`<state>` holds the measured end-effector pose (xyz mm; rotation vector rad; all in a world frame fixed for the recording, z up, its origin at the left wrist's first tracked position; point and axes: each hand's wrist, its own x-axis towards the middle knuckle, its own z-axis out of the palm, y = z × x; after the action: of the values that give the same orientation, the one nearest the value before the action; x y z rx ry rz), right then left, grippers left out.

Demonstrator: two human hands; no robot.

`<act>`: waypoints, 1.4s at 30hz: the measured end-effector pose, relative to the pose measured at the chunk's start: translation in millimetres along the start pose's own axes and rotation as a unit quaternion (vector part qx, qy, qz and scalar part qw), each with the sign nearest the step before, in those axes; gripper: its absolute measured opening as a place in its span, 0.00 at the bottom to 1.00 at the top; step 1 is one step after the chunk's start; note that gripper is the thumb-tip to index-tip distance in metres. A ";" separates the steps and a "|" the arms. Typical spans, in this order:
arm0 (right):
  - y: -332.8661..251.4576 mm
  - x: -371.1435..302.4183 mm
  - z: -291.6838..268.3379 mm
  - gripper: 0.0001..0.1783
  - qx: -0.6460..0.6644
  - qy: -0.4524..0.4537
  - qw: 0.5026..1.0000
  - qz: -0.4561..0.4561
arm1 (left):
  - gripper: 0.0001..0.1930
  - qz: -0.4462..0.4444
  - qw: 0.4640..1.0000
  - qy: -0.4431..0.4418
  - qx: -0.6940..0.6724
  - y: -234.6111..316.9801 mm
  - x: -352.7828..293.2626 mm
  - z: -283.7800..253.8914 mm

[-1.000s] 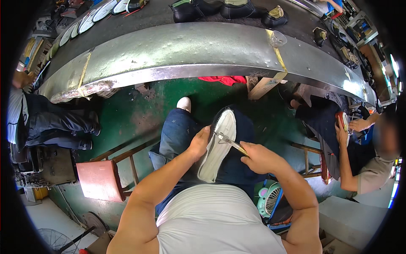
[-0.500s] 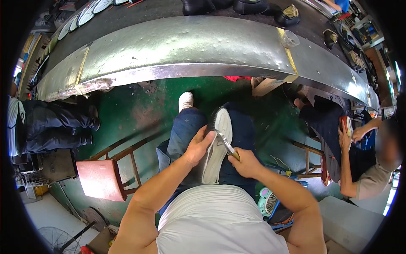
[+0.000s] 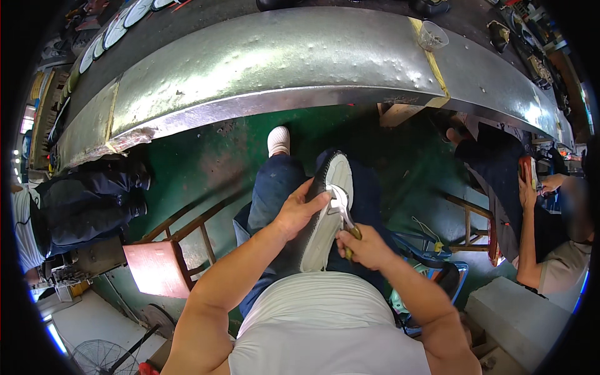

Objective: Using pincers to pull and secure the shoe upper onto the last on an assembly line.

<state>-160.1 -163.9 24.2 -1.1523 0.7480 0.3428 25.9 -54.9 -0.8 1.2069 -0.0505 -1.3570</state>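
Observation:
A black shoe (image 3: 320, 240) lies sole up across my lap, its pale underside facing me and a dark, toothed-looking edge around it. My left hand (image 3: 299, 215) is closed around the shoe's left side, with the thumb pressed on the sole. In my right hand (image 3: 365, 247) is a hand tool (image 3: 340, 201) with a shiny curved metal head and a yellowish-brown handle. The tool's head touches the middle of the sole, beside my left thumb. Its exact kind is unclear, and my fingers hide part of its handle.
A metal-edged workbench (image 3: 269, 62) spans the space ahead, with a clear plastic cup (image 3: 432, 35) and shoe parts on it. To the left stands a stool with a reddish seat (image 3: 156, 267); a fan (image 3: 103, 356) is behind it. Another person (image 3: 528, 231) sits at right, holding a shoe.
The shoe has tilted, its toe swinging right. The tool's head has turned and moved slightly up along the sole. My view has shifted, so the bench sits higher.

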 end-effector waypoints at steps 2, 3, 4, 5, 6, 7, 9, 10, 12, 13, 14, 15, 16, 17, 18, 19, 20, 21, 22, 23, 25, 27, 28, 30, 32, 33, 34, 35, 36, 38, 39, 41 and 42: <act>8.0 1.7 3.5 0.13 0.063 0.007 0.998 -0.011 | 0.37 0.018 0.999 0.027 0.033 4.3 -0.8 5.6; 11.0 3.6 -2.4 0.13 0.108 -0.012 0.994 0.021 | 0.37 0.018 0.999 0.025 0.034 8.1 1.0 8.1; 12.8 4.2 -8.5 0.12 0.153 -0.031 0.986 0.052 | 0.35 -0.006 0.998 0.022 0.052 13.1 2.4 9.5; 10.9 2.3 -25.9 0.14 0.234 -0.100 0.962 0.096 | 0.33 -0.029 0.997 0.019 0.071 16.2 2.8 11.5; 26.7 6.7 -47.5 0.17 0.307 -0.189 0.929 0.083 | 0.33 -0.027 0.997 0.014 0.075 14.3 6.1 13.3; 10.3 -0.1 -53.8 0.17 0.234 -0.182 0.950 0.096 | 0.32 -0.020 0.993 0.039 0.107 7.9 10.7 12.1; -13.7 -19.6 -66.1 0.18 0.160 -0.171 0.966 0.107 | 0.31 -0.012 0.988 0.063 0.139 2.2 14.6 10.6; -17.4 -29.1 -74.7 0.19 0.089 -0.122 0.983 0.106 | 0.32 -0.013 0.982 0.079 0.171 1.3 16.0 12.4; -29.6 -39.2 -79.5 0.20 0.018 -0.071 0.991 0.108 | 0.32 -0.018 0.975 0.094 0.202 4.1 15.5 20.6; -41.1 -36.7 -77.0 0.22 -0.062 -0.015 0.997 0.038 | 0.32 -0.027 0.968 0.094 0.233 13.5 10.4 28.0; -45.9 -34.6 -71.1 0.23 -0.142 0.042 0.989 -0.032 | 0.33 -0.037 0.960 0.093 0.263 16.4 5.9 33.0; -46.0 -26.6 -59.6 0.24 -0.145 0.086 0.976 -0.140 | 0.33 -0.034 0.960 0.093 0.263 16.3 5.5 35.8; -47.1 -18.1 -56.5 0.24 -0.147 0.088 0.975 -0.143 | 0.33 -0.035 0.948 0.091 0.304 15.7 6.3 39.1; -50.1 -7.7 -56.8 0.23 -0.312 0.088 0.935 -0.143 | 0.33 -0.036 0.934 0.090 0.345 15.6 7.2 41.5; -50.6 0.9 -57.8 0.22 -0.468 0.083 0.869 -0.139 | 0.33 -0.034 0.934 0.091 0.345 17.1 6.9 40.7; -51.7 5.7 -59.6 0.20 -0.377 0.095 0.913 -0.123 | 0.34 -0.055 0.937 0.085 0.335 19.8 8.2 38.2; -50.7 -1.8 -62.5 0.20 -0.377 0.095 0.913 -0.124 | 0.35 -0.078 0.939 0.078 0.325 20.1 8.7 35.3; -61.4 -10.8 -64.1 0.18 -0.347 0.086 0.931 -0.075 | 0.36 -0.073 0.938 0.078 0.330 16.9 11.7 27.3; -66.3 -25.2 -64.3 0.17 -0.313 0.076 0.946 -0.020 | 0.36 -0.073 0.939 0.083 0.327 15.8 11.3 24.6; -70.1 -36.9 -65.6 0.16 -0.304 0.055 0.951 0.021 | 0.38 -0.081 0.946 0.064 0.306 16.7 13.7 21.1; -60.7 -58.8 -59.3 0.16 -0.312 0.022 0.949 0.037 | 0.40 -0.091 0.953 0.043 0.284 16.9 18.3 18.9; -49.1 -65.1 -56.5 0.17 -0.413 -0.069 0.908 0.012 | 0.41 -0.094 0.956 0.022 0.277 18.2 20.1 19.7; -38.1 -64.2 -53.7 0.17 -0.410 -0.067 0.910 0.014 | 0.41 -0.097 0.955 0.019 0.278 19.4 19.2 22.0; -17.1 -61.1 -40.0 0.18 -0.517 -0.017 0.825 -0.230 | 0.41 -0.092 0.955 0.014 0.281 21.6 15.3 26.4; -34.3 -63.4 -20.5 0.20 -0.517 -0.017 0.837 -0.179 | 0.41 -0.089 0.957 0.022 0.277 19.0 13.6 25.7; -43.9 -65.1 -13.1 0.19 -0.565 -0.002 0.813 -0.142 | 0.40 -0.085 0.958 0.028 0.272 18.6 13.0 25.5; -48.4 -66.2 -9.6 0.18 -0.611 0.013 0.785 -0.105 | 0.40 -0.083 0.958 0.029 0.272 18.3 12.1 24.3; -35.9 -58.0 -10.6 0.18 -0.612 0.013 0.784 -0.106 | 0.40 -0.086 0.970 0.016 0.228 18.0 11.2 21.8; -10.9 -43.9 -13.1 0.17 -0.554 0.033 0.820 -0.140 | 0.39 -0.088 0.979 0.000 0.185 17.3 11.1 20.5; 11.2 -35.6 -11.3 0.16 -0.498 0.050 0.848 -0.176 | 0.39 -0.078 0.976 0.004 0.203 11.8 15.5 13.3; 16.8 -39.7 -4.4 0.14 -0.467 0.084 0.858 -0.198 | 0.39 -0.074 0.972 0.008 0.223 10.7 12.5 13.6; 16.7 -43.0 -5.6 0.12 -0.446 0.117 0.863 -0.206 | 0.39 -0.077 0.971 0.007 0.226 13.3 15.1 16.0; 13.2 -50.0 -5.0 0.12 -0.443 0.117 0.866 -0.203 | 0.39 -0.083 0.969 0.003 0.231 13.1 13.7 18.0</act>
<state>-205.6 -157.1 48.5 -2.2167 0.5240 0.1816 27.7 -79.5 8.0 1.6332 -0.2804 -1.5374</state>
